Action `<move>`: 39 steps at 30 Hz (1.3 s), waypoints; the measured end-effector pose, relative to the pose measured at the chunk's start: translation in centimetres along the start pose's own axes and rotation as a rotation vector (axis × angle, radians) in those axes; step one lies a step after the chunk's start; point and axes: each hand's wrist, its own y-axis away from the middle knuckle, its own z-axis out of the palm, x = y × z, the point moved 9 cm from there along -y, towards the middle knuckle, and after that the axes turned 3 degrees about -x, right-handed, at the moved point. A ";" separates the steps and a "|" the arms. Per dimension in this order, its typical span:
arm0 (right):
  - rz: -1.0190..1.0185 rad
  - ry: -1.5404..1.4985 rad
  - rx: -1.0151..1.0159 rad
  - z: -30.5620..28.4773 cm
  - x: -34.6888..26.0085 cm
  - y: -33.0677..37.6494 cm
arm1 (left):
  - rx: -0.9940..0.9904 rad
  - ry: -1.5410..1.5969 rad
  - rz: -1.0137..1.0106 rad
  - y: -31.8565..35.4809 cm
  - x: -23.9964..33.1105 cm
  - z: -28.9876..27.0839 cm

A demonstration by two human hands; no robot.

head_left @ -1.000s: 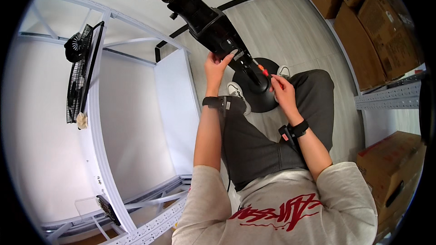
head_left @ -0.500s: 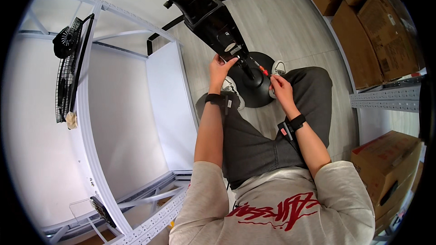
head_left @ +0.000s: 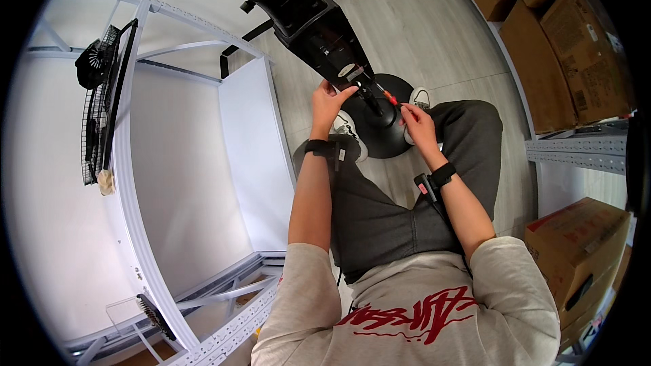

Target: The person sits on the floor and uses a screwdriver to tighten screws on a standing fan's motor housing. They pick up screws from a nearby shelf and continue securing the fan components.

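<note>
A tall black machine housing (head_left: 319,30) with an oval pale label leans down from the upper left. Its lower end meets a short post above a round black base (head_left: 386,142) on the floor. My left hand (head_left: 329,103) grips the housing's lower edge, thumb across the front and the other fingers partly hidden behind it. In my closed right hand (head_left: 419,127), the fingertips pinch the rear end of a screwdriver (head_left: 390,97) with a red and orange handle. The screwdriver's thin shaft points up toward the housing's bottom; its tip is too small to make out.
My shoes (head_left: 349,132) flank the round base. A white metal rack (head_left: 139,230) stands at left, with a black wire fan grille (head_left: 95,115) hanging on it. Cardboard boxes (head_left: 536,68) fill a shelf at right, and another carton (head_left: 576,237) sits lower down.
My right hand and the screwdriver have shifted slightly up and left, nearer the housing. My left hand keeps its hold on the housing.
</note>
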 end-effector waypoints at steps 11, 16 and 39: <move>-0.238 0.200 0.107 0.2 0.4 -1.7 | -0.016 0.089 0.028 -0.2 0.1 0.6; 0.111 -0.148 -0.066 2.5 0.7 -1.1 | 0.008 0.102 0.045 0.1 -0.5 0.0; 0.231 -0.156 -0.146 3.2 1.8 -1.3 | 0.097 0.042 0.086 -0.6 -3.3 -0.8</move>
